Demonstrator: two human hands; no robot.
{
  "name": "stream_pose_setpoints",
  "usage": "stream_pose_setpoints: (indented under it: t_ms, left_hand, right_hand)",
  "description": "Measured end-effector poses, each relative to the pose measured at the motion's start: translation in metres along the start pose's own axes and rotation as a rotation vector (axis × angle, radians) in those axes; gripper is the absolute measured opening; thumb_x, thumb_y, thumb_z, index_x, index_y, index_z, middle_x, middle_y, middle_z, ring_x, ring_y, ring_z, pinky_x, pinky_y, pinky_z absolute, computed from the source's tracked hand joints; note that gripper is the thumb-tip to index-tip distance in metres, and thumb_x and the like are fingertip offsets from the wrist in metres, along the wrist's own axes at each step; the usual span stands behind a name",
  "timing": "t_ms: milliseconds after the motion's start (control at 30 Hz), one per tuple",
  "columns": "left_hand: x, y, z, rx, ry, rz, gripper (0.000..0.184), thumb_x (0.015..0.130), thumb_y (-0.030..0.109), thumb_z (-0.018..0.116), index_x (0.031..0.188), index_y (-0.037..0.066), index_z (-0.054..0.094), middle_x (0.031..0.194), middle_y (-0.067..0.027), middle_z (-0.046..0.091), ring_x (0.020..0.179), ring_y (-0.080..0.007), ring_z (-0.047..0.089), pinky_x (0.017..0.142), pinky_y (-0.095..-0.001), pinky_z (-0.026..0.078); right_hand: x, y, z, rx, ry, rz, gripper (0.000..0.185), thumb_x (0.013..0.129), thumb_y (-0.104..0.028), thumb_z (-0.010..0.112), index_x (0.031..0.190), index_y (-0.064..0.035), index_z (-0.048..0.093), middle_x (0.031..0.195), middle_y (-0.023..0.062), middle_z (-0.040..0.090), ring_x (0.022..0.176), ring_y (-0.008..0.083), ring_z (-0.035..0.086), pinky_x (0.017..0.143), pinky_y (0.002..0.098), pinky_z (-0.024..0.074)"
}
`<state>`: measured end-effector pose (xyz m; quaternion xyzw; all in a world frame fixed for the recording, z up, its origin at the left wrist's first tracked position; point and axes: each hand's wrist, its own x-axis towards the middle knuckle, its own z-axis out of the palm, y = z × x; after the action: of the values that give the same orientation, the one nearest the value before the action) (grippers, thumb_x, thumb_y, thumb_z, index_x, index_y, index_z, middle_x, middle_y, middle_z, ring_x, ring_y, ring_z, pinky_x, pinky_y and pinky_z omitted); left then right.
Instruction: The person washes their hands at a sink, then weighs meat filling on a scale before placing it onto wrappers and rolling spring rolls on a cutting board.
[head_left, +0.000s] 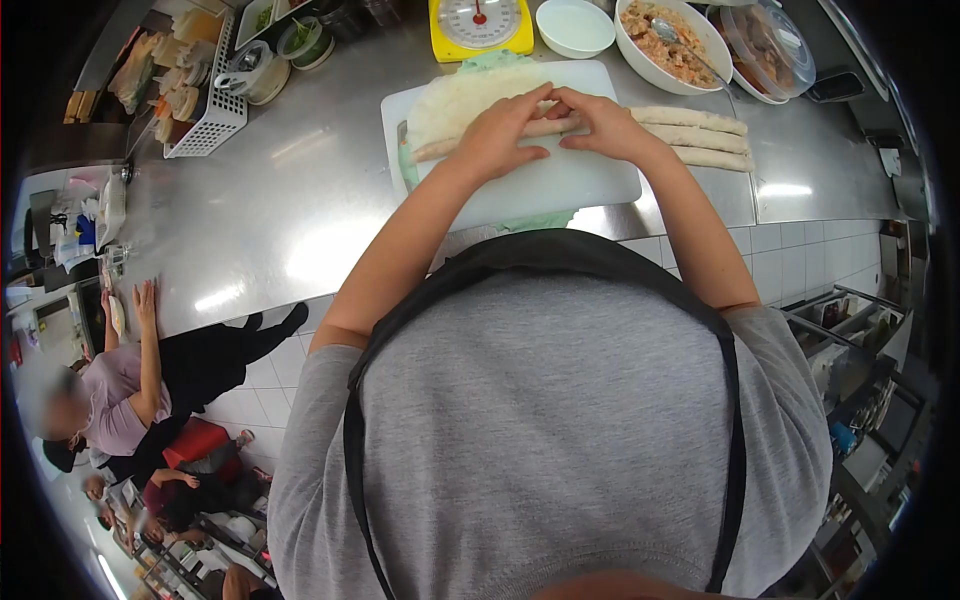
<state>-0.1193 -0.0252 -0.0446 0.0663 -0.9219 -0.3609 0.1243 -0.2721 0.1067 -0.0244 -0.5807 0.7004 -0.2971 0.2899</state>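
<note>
A pale, thin sheet of dough [455, 105] lies on a white cutting board [500, 200]. Along its near side runs a long, slim roll [440, 147]. My left hand [498, 135] curves over the middle of this roll, thumb on the near side and fingers beyond it. Just right of it, my right hand [603, 125] rests over the roll in the same way. The fingertips of both hands meet above it. Several similar pale rolls [700, 137] lie side by side right of the board. Part of the roll is hidden beneath my hands.
Behind the board stand a yellow scale [482, 48], a pale bowl [575, 28] and a white bowl of chopped filling [645, 70] with a spoon. A lidded tub [765, 50] stands right, a white basket [210, 125] left. Another person [120, 390] is at the left counter edge.
</note>
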Motion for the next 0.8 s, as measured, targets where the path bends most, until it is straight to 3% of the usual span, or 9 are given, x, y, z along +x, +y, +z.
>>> stream_pose_setpoints:
  t_ms: [67, 233, 433, 567, 633, 800]
  left_hand:
    - [0.001, 0.000, 0.003, 0.045, 0.078, 0.074, 0.079, 0.069, 0.009, 0.074, 0.137, 0.015, 0.034, 0.101, -0.0092, 0.060, 0.095, -0.0254, 0.057, 0.084, -0.0349, 0.046]
    - [-0.010, -0.010, -0.012, -0.083, -0.049, -0.068, 0.083, 0.069, 0.009, 0.075, 0.139, 0.014, 0.032, 0.101, -0.0088, 0.060, 0.094, -0.0239, 0.057, 0.087, -0.0332, 0.045]
    - [-0.049, -0.032, -0.045, -0.204, -0.029, -0.145, 0.082, 0.070, 0.011, 0.075, 0.140, 0.015, 0.031, 0.101, -0.0075, 0.060, 0.098, -0.0221, 0.056, 0.091, -0.0336, 0.043]
    - [-0.052, -0.015, -0.052, -0.038, 0.028, -0.070, 0.081, 0.070, 0.012, 0.075, 0.139, 0.014, 0.033, 0.100, -0.0076, 0.061, 0.099, -0.0222, 0.055, 0.091, -0.0339, 0.042]
    - [-0.054, -0.017, -0.056, 0.059, 0.116, -0.099, 0.079, 0.070, 0.013, 0.075, 0.138, 0.015, 0.034, 0.103, -0.0073, 0.061, 0.102, -0.0223, 0.054, 0.093, -0.0339, 0.041]
    - [-0.070, -0.029, -0.055, -0.087, 0.035, -0.239, 0.077, 0.071, 0.012, 0.075, 0.137, 0.015, 0.036, 0.104, -0.0074, 0.061, 0.101, -0.0211, 0.055, 0.092, -0.0341, 0.042]
  right_hand:
    - [0.001, 0.003, -0.001, 0.010, -0.013, -0.015, 0.066, 0.068, -0.003, 0.068, 0.128, -0.0120, 0.043, 0.105, 0.0078, 0.062, 0.103, 0.0239, 0.057, 0.092, 0.0365, 0.0438]
    - [-0.002, 0.002, 0.000, 0.062, 0.003, -0.005, 0.066, 0.068, -0.002, 0.067, 0.130, -0.0137, 0.044, 0.105, 0.0077, 0.062, 0.103, 0.0229, 0.058, 0.093, 0.0361, 0.0439]
    - [0.000, 0.003, -0.001, 0.041, -0.009, -0.008, 0.062, 0.069, -0.002, 0.066, 0.127, -0.0132, 0.047, 0.104, 0.0078, 0.062, 0.103, 0.0227, 0.058, 0.091, 0.0354, 0.0446]
    - [0.013, -0.007, -0.003, -0.037, -0.081, 0.035, 0.058, 0.069, -0.004, 0.068, 0.123, -0.0122, 0.050, 0.105, 0.0082, 0.061, 0.101, 0.0227, 0.057, 0.089, 0.0347, 0.0453]
    - [0.018, -0.018, 0.006, -0.110, 0.053, -0.169, 0.053, 0.067, -0.006, 0.070, 0.117, -0.0101, 0.054, 0.103, 0.0082, 0.058, 0.098, 0.0223, 0.057, 0.087, 0.0340, 0.0459]
    - [0.032, -0.022, 0.031, -0.201, -0.031, -0.198, 0.043, 0.067, -0.011, 0.072, 0.108, -0.0076, 0.058, 0.099, 0.0069, 0.055, 0.096, 0.0244, 0.055, 0.084, 0.0354, 0.0460]
